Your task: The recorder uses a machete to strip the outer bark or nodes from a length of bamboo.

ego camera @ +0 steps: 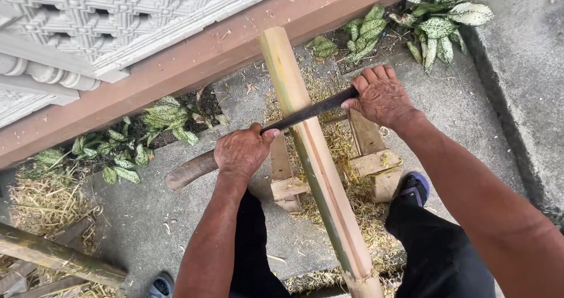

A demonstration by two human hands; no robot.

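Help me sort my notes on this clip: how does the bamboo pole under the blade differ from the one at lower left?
The bamboo pole under the blade is pale yellow with its skin shaved, propped on a wooden stand; the bamboo pole at lower left is dull green-brown and unshaved, lying among dry shavings. The first runs away from the person; the second lies crosswise. Both are straight, round bamboo.

a low wooden bench point(376, 163) stands on the concrete floor point(147, 216) below the fingers point(376, 74), carrying the bamboo pole point(317, 157); shavings point(364, 216) litter the floor.
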